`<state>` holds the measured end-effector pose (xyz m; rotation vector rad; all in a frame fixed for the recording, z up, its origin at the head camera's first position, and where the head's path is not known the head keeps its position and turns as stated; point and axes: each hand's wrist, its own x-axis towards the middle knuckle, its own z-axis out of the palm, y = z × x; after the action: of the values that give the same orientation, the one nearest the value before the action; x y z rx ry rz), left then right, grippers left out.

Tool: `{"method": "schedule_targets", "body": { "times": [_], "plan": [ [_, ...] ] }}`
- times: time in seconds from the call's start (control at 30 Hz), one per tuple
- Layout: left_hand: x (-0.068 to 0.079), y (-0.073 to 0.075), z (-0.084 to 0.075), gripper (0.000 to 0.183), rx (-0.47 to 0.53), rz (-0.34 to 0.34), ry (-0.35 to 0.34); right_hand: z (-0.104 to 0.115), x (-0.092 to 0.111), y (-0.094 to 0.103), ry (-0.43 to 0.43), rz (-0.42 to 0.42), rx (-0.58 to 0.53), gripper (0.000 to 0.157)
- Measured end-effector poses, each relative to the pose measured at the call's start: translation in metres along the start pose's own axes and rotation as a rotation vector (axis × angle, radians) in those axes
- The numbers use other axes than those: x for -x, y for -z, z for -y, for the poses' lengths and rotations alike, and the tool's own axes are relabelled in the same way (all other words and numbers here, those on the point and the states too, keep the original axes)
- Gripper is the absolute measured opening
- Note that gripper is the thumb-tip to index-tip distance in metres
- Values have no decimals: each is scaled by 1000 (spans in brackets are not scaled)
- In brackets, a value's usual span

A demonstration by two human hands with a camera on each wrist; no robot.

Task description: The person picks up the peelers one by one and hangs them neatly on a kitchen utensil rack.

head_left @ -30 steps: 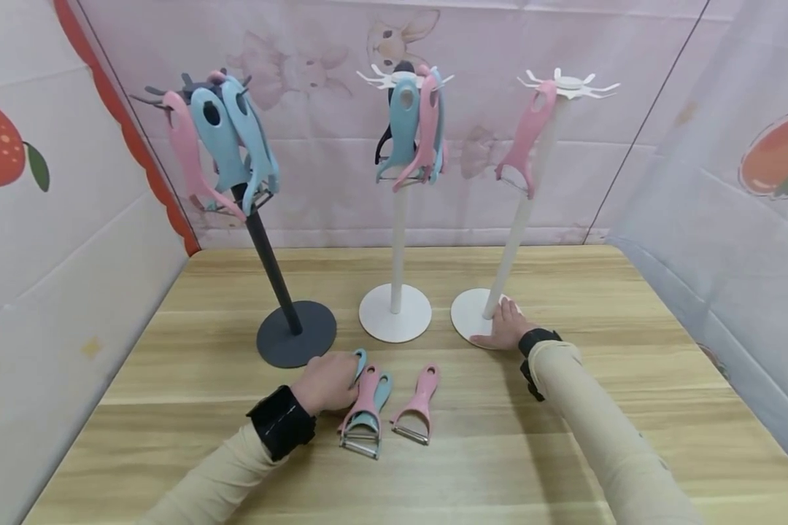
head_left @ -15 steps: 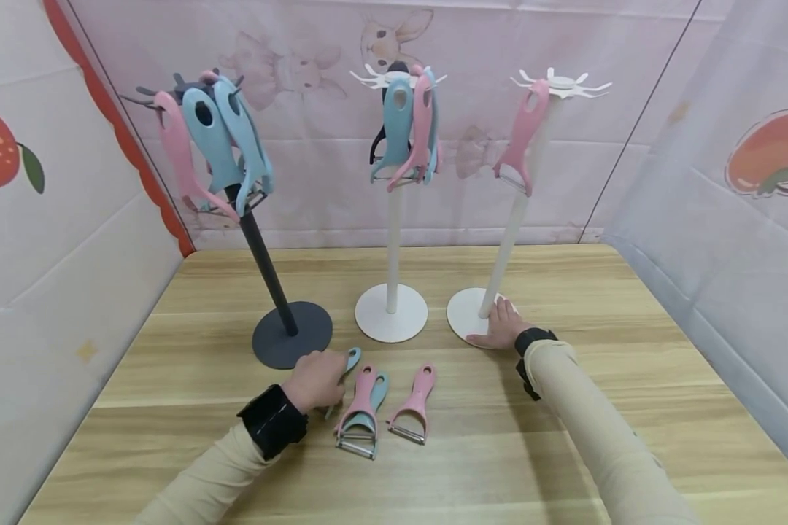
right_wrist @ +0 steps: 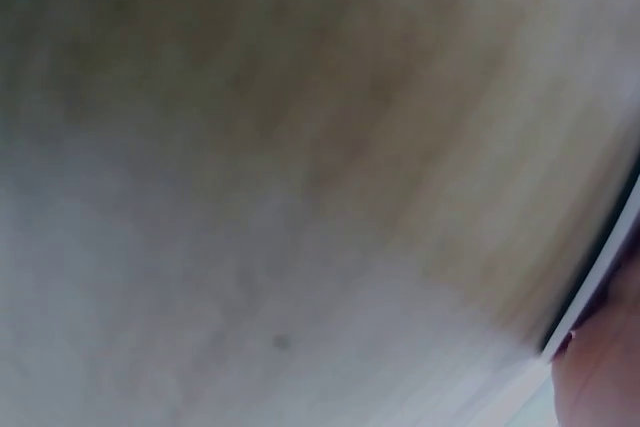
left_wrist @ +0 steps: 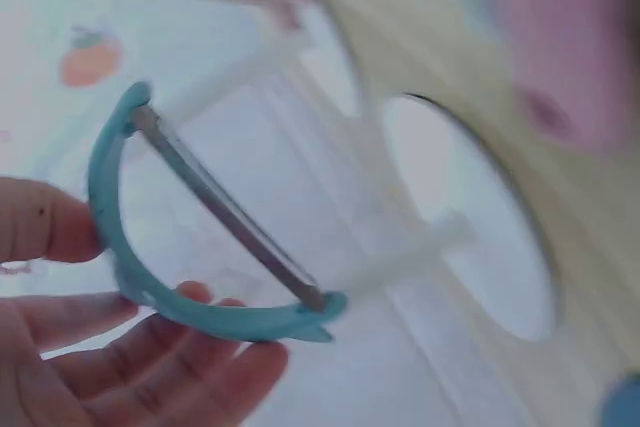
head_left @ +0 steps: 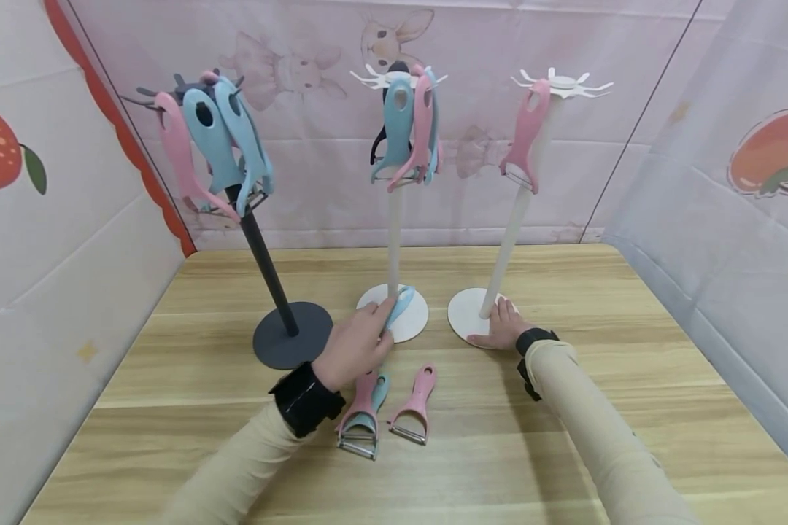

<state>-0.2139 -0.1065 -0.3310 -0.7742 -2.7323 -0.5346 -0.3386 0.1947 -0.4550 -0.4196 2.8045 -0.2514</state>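
Observation:
In the head view my left hand (head_left: 354, 346) grips a blue Y-shaped peeler (head_left: 400, 305) above the table, in front of the middle white stand (head_left: 394, 240). The left wrist view shows that peeler's curved teal head and metal blade (left_wrist: 235, 215), with thumb and fingers round it. My right hand (head_left: 503, 325) rests on the round base of the right white stand (head_left: 465, 310), its fingers beside the pole. A pink peeler (head_left: 528, 127) hangs from that stand. On the table lie a pink peeler (head_left: 364, 397) overlapping a blue one (head_left: 381, 390), and another pink peeler (head_left: 420, 394).
At the left stands a dark grey rack (head_left: 263, 248) with pink and blue peelers on its hooks. Several peelers, pink, blue and black, hang on the middle stand. Patterned cloth (head_left: 302, 189) encloses the wooden table (head_left: 499, 452) at the back and sides.
My left hand has lifted the blue peeler from beside the pile and carried it forward and right. The hanging pink peeler has swung slightly. My right hand has stayed on the base.

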Motion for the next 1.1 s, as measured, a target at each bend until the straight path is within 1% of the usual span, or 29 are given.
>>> {"method": "schedule_targets", "body": {
  "times": [0.1,0.23,0.3,0.43,0.53,0.63,0.7,0.8,0.93,1.1],
  "plan": [
    [-15,1,-14,52,84,-80,-61,-1,1,1,-8,-3,-2,106],
    [-35,5,-32,52,145,-199,-127,-1,2,0,-16,-11,-17,106],
    [-44,9,-40,52,171,-242,-148,0,3,-1,-12,-17,-23,106],
    [-64,17,-53,51,217,-304,-176,0,4,-2,-4,-13,-11,106],
    [-81,25,-60,50,293,-339,-187,-1,3,-2,-18,-6,-9,105],
    [-98,35,-68,51,402,-373,-198,0,4,-1,-33,-17,-20,103],
    [-107,44,-72,51,473,-383,-198,0,4,0,-33,-28,-20,103],
    [-121,54,-78,50,540,-398,-201,1,5,1,-25,-44,-14,103],
    [-138,61,-84,48,571,-436,-201,4,5,1,-14,-57,-2,101],
    [-161,66,-88,49,574,-460,-165,3,5,-3,-16,-80,0,100]
  ]
}}
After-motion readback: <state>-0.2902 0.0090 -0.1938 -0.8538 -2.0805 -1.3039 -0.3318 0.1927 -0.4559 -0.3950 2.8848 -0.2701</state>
